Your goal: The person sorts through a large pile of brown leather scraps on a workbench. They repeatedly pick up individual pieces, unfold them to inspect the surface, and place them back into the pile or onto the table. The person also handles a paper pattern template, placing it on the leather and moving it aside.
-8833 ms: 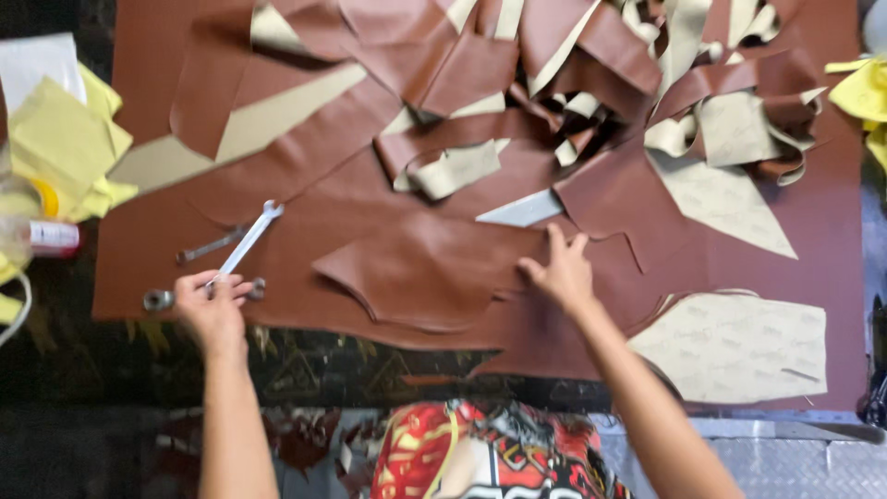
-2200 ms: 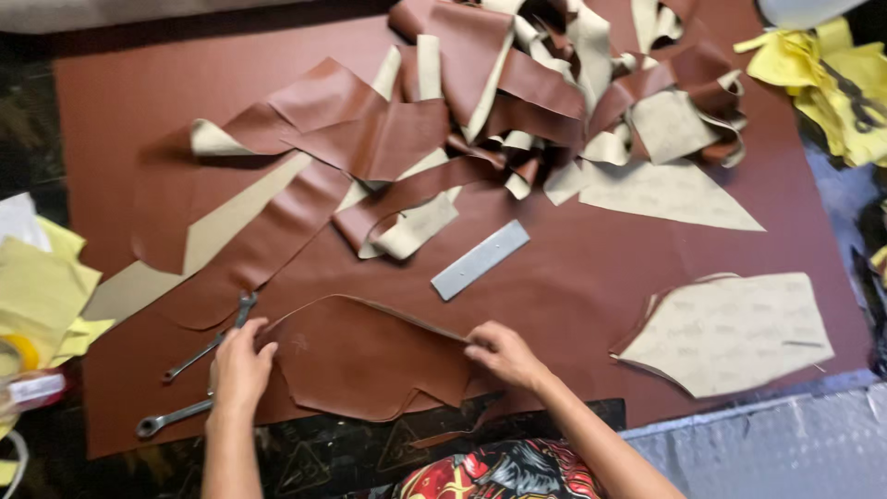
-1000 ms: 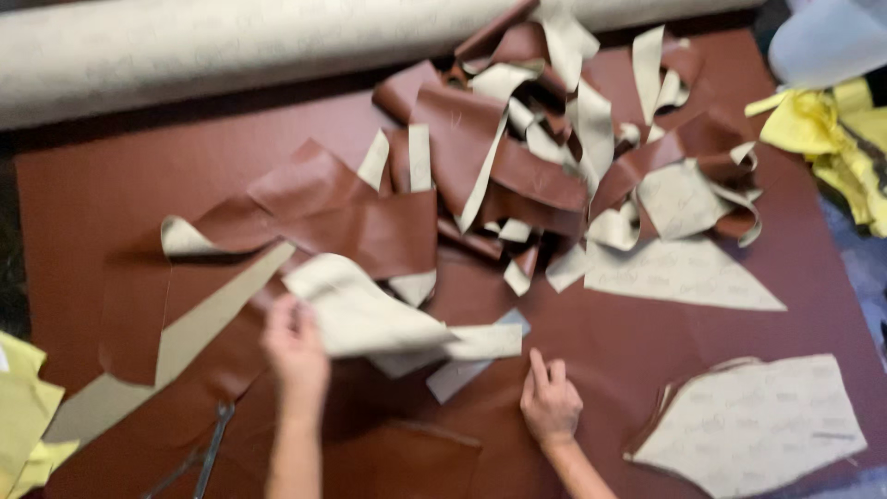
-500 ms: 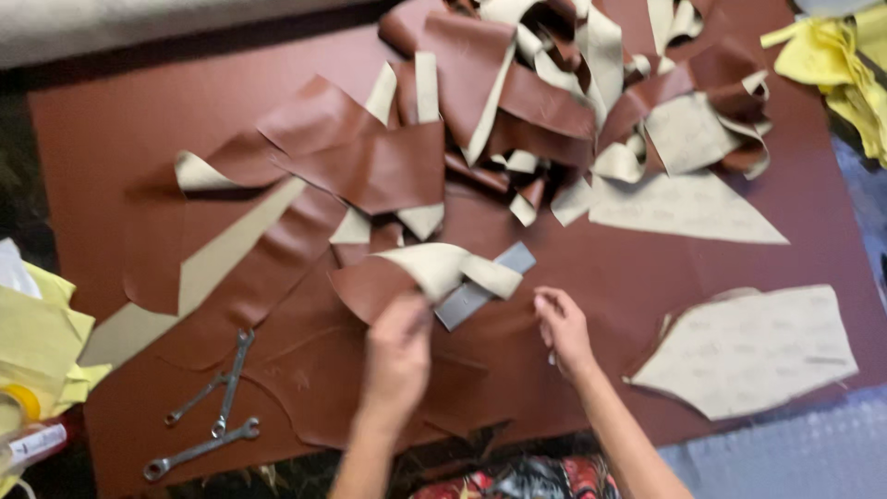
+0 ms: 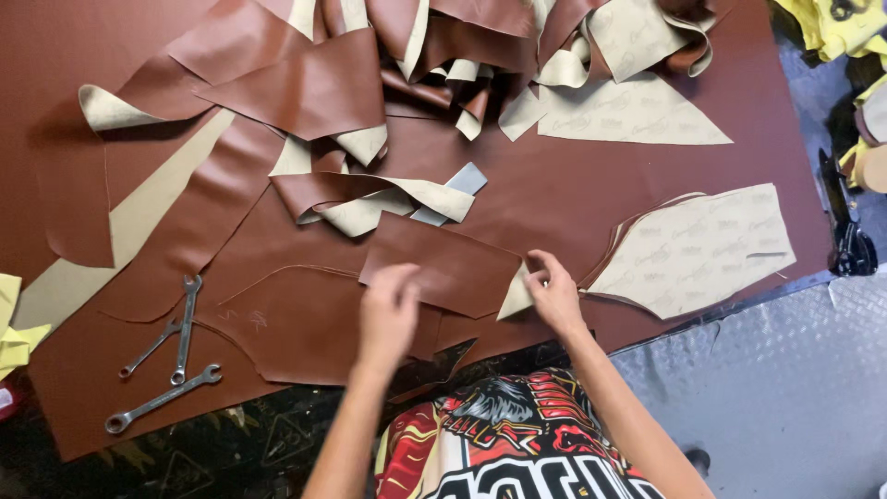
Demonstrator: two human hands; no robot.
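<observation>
A cut piece of brown leather [image 5: 443, 263] lies flat on the big brown leather sheet [image 5: 591, 185] near the table's front edge. My left hand [image 5: 388, 310] rests on the piece's lower left part with fingers curled. My right hand [image 5: 552, 288] pinches its right corner, where the beige underside [image 5: 516, 296] is folded up. A grey metal ruler [image 5: 453, 189] pokes out from under loose brown and beige strips [image 5: 370, 199] just behind the piece.
Three wrenches [image 5: 171, 346] lie at the front left. A stack of beige-backed cut panels [image 5: 702, 249] sits to the right. A heap of leather offcuts [image 5: 462, 55] fills the back. Yellow cloth [image 5: 14, 323] is at the left edge, and a dark tool [image 5: 845, 231] at the right.
The piece that my left hand held folded and lifted now lies spread flat. My right hand has taken its right corner. The view has moved closer.
</observation>
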